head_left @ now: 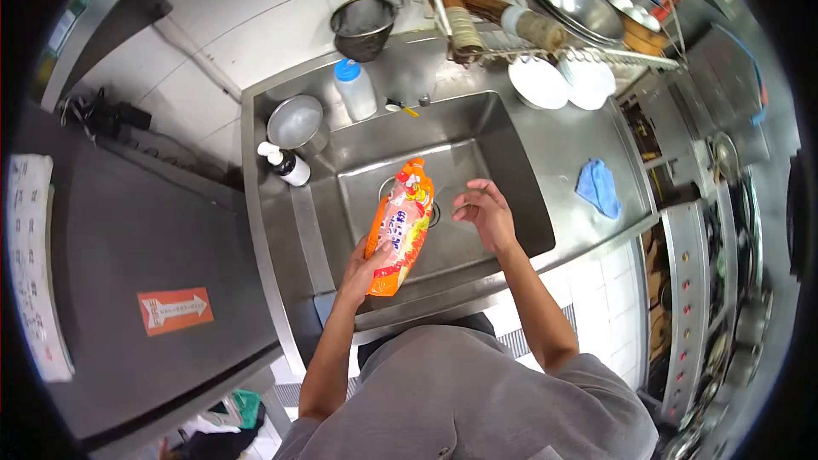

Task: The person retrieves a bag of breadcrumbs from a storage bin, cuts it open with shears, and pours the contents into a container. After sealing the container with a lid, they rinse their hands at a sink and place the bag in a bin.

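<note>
My left hand [365, 271] grips the lower part of an orange plastic flour bag [402, 226] with Japanese print and a crumpled top end. The bag is tilted and held above the stainless-steel sink [460, 249]. To the right of it, my right hand [486, 215] hovers over the basin with fingers apart and loosely bent, holding nothing. Part of the sink drain [435, 215] shows between the bag and my right hand.
Behind the basin stand a bottle with a blue cap [356, 92] and a dark strainer [363, 27]. A metal bowl [297, 125] and a pump bottle [285, 163] are at the left. Rightward lie a blue cloth [599, 189] and white bowls [538, 83].
</note>
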A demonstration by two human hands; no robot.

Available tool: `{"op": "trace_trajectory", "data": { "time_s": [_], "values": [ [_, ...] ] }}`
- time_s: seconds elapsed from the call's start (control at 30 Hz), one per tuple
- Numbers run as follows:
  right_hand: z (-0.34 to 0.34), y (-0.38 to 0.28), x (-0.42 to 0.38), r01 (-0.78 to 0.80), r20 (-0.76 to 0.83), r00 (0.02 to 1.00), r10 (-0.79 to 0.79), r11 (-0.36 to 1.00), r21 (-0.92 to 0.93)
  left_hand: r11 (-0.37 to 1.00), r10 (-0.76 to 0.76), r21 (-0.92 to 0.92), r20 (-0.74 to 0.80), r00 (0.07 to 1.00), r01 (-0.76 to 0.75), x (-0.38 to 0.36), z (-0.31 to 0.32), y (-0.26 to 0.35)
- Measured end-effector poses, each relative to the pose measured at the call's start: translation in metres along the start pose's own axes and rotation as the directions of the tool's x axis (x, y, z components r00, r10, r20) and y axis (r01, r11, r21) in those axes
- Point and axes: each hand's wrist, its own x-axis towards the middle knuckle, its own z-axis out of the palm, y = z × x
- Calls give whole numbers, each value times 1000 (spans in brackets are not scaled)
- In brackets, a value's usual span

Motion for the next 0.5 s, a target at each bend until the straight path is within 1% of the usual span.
{"op": "trace_trajectory", "data": {
  "time_s": [0.07,0.1,0.13,0.17,0.2,0.23,0.27,0.33,0.4,0.43,0.47,0.5],
  "values": [
    [13,-23,-36,-66,-99,993,58,995,-78,992,-54,115,88,995,43,8,-3,-3],
    [17,-32,-51,-53,-139,989,43,996,-70,990,-75,131,123,990,59,9,-3,-1],
    [19,-42,-62,-11,-175,982,-67,912,-411,980,-102,188,203,974,64,13,-2,2],
    [18,-46,-72,-4,-179,969,-171,711,-703,968,-129,244,283,950,58,16,-1,3],
    [13,-48,-81,-15,-218,956,-194,714,-700,963,-146,261,321,936,61,20,3,-3],
    [7,-51,-91,216,85,932,-353,353,-910,952,-137,306,371,918,18,26,7,-10],
    [3,-55,-100,403,407,841,-357,-89,-911,938,-123,345,423,898,-34,32,13,-13],
    [26,-55,-125,382,390,912,-127,-83,-920,917,-134,390,491,861,-80,36,35,-17],
    [32,-27,-138,350,416,907,-72,-422,-836,864,-226,493,567,792,-106,41,63,-25],
    [30,-20,-144,313,391,915,-104,-432,-846,862,-286,502,599,748,-72,33,83,-16],
    [28,-15,-149,276,380,922,-77,-556,-784,855,-293,511,621,727,-92,36,96,-25],
    [23,-13,-156,242,366,930,-48,-669,-703,786,-240,564,655,716,-253,42,108,-37]
  ]
}}
